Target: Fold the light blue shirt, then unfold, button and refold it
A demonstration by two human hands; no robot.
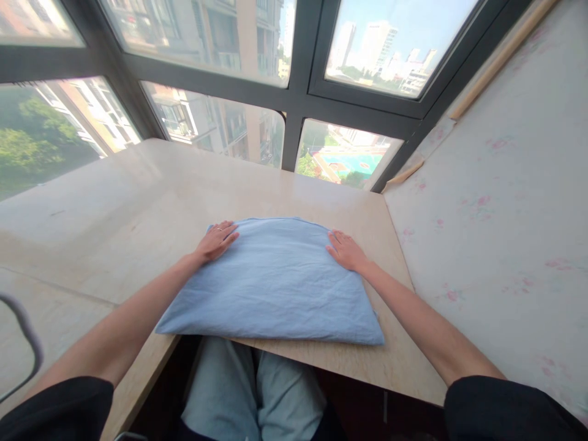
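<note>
A light blue pillow point(280, 282) lies flat on the beige stone-like ledge, its near edge reaching the ledge's front. My left hand point(217, 240) rests palm down on its far left corner, fingers stretched out, with a ring on one finger. On the far right corner my right hand point(345, 248) lies flat in the same way, fingers spread. Neither hand grips the cloth. Faint wrinkles run across the pillow's top.
The beige ledge point(151, 202) runs back to grey-framed windows point(298, 122). A wall with flowered paper point(496, 233) stands close on the right, its trim peeling. At the far left edge is a curved grey-white object point(28, 334). My legs point(257, 389) are below the ledge's front edge.
</note>
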